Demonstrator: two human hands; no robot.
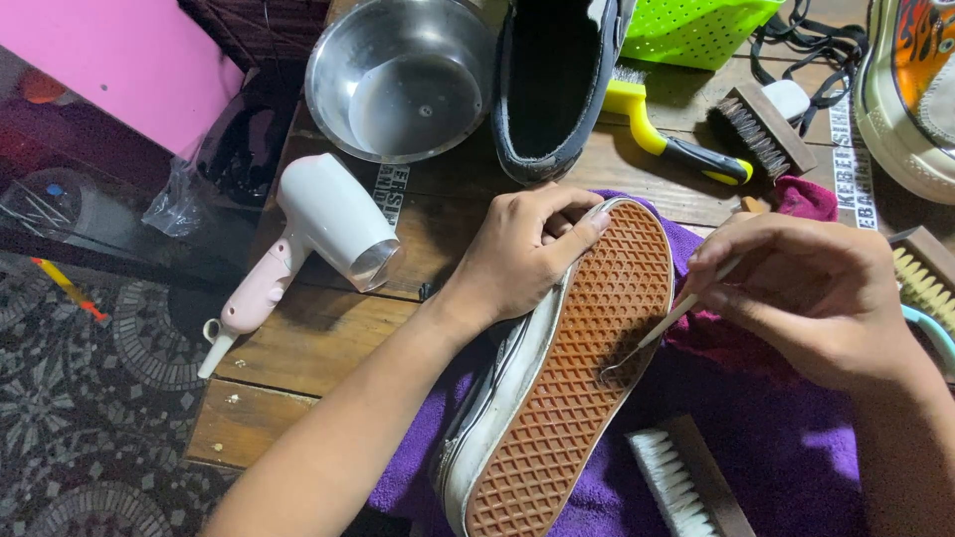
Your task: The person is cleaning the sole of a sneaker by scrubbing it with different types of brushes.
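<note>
A sneaker point(572, 368) lies on its side on a purple towel point(766, 447), its brown waffle-pattern sole facing up. My left hand point(522, 249) grips the toe end of the shoe, fingers curled over the white rim. In my right hand point(806, 293) I pinch a thin white pick tool point(662, 326). Its tip touches the sole's grooves near the middle.
On the wooden table point(298, 348) lie a white and pink hair dryer point(318, 229), a steel bowl point(398, 75) holding water, a second dark shoe point(552, 80), a yellow-handled brush point(667, 139), a wooden brush point(761, 129), a green basket point(696, 30) and a white-bristled brush point(681, 477). Another sneaker point(915, 89) sits far right.
</note>
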